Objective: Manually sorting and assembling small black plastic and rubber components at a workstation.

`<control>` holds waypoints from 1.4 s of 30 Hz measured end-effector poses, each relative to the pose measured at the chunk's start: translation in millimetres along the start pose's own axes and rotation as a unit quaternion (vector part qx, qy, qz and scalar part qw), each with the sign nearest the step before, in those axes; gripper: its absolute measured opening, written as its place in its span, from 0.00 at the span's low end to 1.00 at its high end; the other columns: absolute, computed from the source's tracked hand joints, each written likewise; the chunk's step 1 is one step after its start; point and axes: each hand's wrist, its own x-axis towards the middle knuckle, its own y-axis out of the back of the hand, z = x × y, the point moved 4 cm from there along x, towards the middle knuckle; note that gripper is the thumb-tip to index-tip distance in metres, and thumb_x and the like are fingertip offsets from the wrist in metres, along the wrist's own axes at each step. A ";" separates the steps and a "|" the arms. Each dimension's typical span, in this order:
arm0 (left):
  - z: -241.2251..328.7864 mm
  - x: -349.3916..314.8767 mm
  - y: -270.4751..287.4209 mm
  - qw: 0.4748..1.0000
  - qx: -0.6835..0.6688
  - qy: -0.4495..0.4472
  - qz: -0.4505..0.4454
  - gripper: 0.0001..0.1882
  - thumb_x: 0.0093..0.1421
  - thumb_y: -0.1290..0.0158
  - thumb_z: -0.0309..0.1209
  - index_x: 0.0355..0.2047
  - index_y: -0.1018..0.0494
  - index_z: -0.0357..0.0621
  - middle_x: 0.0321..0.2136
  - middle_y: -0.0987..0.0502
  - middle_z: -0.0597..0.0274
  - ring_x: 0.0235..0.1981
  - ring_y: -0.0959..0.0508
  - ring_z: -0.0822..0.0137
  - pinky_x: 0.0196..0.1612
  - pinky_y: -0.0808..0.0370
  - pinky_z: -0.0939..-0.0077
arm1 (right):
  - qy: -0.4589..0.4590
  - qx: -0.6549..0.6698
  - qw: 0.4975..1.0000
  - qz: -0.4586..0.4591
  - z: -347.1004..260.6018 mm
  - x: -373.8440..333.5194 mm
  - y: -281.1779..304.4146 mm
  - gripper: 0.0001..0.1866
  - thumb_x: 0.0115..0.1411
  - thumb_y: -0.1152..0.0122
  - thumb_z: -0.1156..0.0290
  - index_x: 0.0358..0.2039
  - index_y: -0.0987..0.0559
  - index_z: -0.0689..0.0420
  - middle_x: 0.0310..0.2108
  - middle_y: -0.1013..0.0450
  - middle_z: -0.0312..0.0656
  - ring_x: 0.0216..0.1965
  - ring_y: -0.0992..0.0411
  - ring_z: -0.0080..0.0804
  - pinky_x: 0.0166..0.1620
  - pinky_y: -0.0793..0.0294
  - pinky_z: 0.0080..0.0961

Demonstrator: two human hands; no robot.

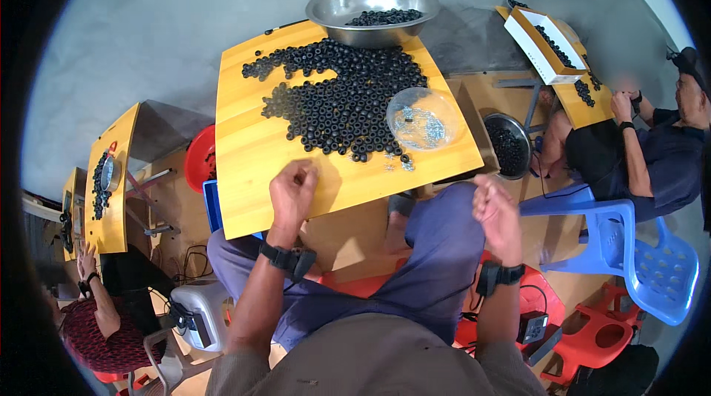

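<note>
My left hand [294, 190] is over the front edge of the yellow wooden table [244, 181], its fingers curled together; whatever they may hold is hidden. My right hand [498, 211] is off the table's right corner, above my right knee, with loosely bent fingers and nothing visible in them. Many small black ring-shaped parts [333, 111] with central holes are spread over the tabletop. Toward the right, a clear round plastic tub [424, 119] contains small shiny metal pieces. A few similar metal pieces [406, 166] lie loose in front of it.
A steel basin [374, 15] with more black parts stands at the table's far end. Beneath the right side are a cardboard box [474, 111] and another metal basin [527, 141]. A red basin [198, 159] is at left. Co-workers sit either side; a blue chair [629, 240] stands right.
</note>
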 end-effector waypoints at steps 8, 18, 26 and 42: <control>3.5 40.2 -3.7 0.986 0.151 -0.055 0.043 0.15 0.53 0.36 0.32 0.42 0.19 0.45 0.24 0.21 0.56 0.23 0.21 0.56 0.29 0.24 0.62 | 0.074 0.049 0.995 -0.036 49.8 -12.1 -6.1 0.13 0.70 0.47 0.71 0.49 0.23 0.64 0.28 0.32 0.35 0.31 0.33 0.24 0.35 0.31 0.25; 7.8 17.8 9.3 0.990 0.127 -0.038 0.053 0.10 0.53 0.36 0.31 0.35 0.20 0.42 0.23 0.21 0.58 0.23 0.21 0.58 0.28 0.24 0.64 | 0.056 0.047 0.996 -0.049 46.1 -14.7 -3.7 0.13 0.71 0.47 0.70 0.49 0.23 0.65 0.29 0.32 0.37 0.31 0.33 0.27 0.36 0.32 0.27; 30.2 11.3 3.7 0.983 0.148 -0.076 0.074 0.10 0.52 0.36 0.31 0.34 0.20 0.43 0.28 0.22 0.57 0.25 0.20 0.55 0.30 0.23 0.62 | 0.059 0.048 0.996 -0.043 47.8 -12.3 -2.2 0.13 0.70 0.47 0.70 0.49 0.23 0.64 0.28 0.31 0.36 0.31 0.32 0.26 0.35 0.31 0.26; 49.6 10.9 -46.3 0.974 0.138 -0.174 -0.042 0.06 0.58 0.42 0.27 0.36 0.18 0.44 0.30 0.19 0.53 0.29 0.19 0.49 0.34 0.22 0.60 | 0.049 0.055 0.996 -0.049 47.3 -13.8 -1.8 0.13 0.71 0.49 0.70 0.49 0.24 0.64 0.28 0.33 0.35 0.31 0.33 0.25 0.36 0.32 0.26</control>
